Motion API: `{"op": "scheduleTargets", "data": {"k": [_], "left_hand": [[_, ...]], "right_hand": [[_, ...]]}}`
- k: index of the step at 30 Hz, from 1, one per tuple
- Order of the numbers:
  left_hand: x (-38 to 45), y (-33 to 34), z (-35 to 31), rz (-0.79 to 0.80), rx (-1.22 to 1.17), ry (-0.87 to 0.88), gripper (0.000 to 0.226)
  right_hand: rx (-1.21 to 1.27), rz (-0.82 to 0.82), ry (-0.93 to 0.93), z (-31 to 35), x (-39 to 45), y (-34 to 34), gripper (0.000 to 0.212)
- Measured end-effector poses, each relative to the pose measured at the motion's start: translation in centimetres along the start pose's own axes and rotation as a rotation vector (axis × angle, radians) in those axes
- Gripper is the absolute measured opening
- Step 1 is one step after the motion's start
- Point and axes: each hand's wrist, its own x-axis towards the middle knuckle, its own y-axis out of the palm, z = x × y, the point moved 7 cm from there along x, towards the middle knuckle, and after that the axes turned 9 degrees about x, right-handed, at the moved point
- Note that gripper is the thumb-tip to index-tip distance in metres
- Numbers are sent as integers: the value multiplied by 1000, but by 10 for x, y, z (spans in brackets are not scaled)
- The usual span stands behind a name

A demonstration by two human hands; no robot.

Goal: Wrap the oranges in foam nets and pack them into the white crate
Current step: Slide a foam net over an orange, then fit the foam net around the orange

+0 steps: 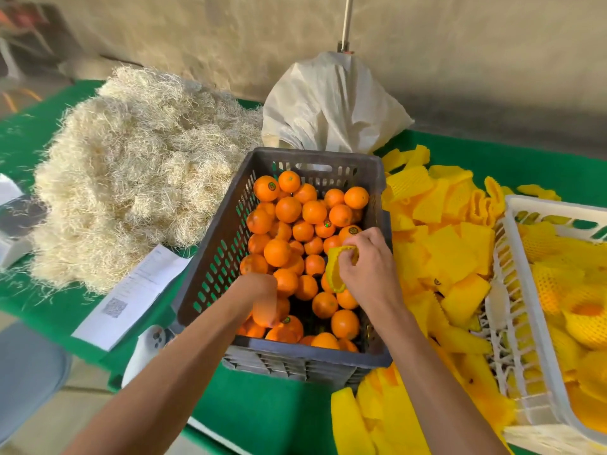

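Note:
A dark grey crate [210, 264] full of loose oranges [288, 209] stands in the middle of the green table. My left hand [262, 298] reaches down into it and its fingers curl round an orange [264, 318]. My right hand [368, 261] hovers over the crate's right side and pinches a yellow foam net [335, 269]. The white crate [525, 290] stands at the right and holds several oranges wrapped in yellow nets [584, 320].
A heap of flat yellow foam nets [443, 244] lies between the two crates. A big pile of straw [131, 172] fills the left. A white sack [328, 103] stands behind the grey crate. A printed sheet [134, 290] lies at front left.

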Motion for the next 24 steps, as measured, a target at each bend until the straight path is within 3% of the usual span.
{"op": "scheduleTargets", "data": {"k": [3,7,10,12,16,22,24], "left_hand": [[1,4,-5,-5,-41,-42,36],[-8,-5,1,2,-164,-7,79],[-23,-30,11,-264,-396,152,69],[-38,-40,13,-465,-673,312,61],[-77,-51,1,-636,-1123,614,80],[-103,-54,-28,-560,-1642,725,66],[-103,-52,-41,-431,-1860,760,77]], "right_hand": [[-35,14,2,0,-1,3,21],[-64,-24,-14,4,-5,0,17],[-13,-73,1,6,-7,-7,12],[36,-54,29,4,-8,-10,20],[59,66,57,1,-7,-7,34],[72,26,157,4,-6,-9,26],[42,-19,156,6,-2,-13,26]]}}
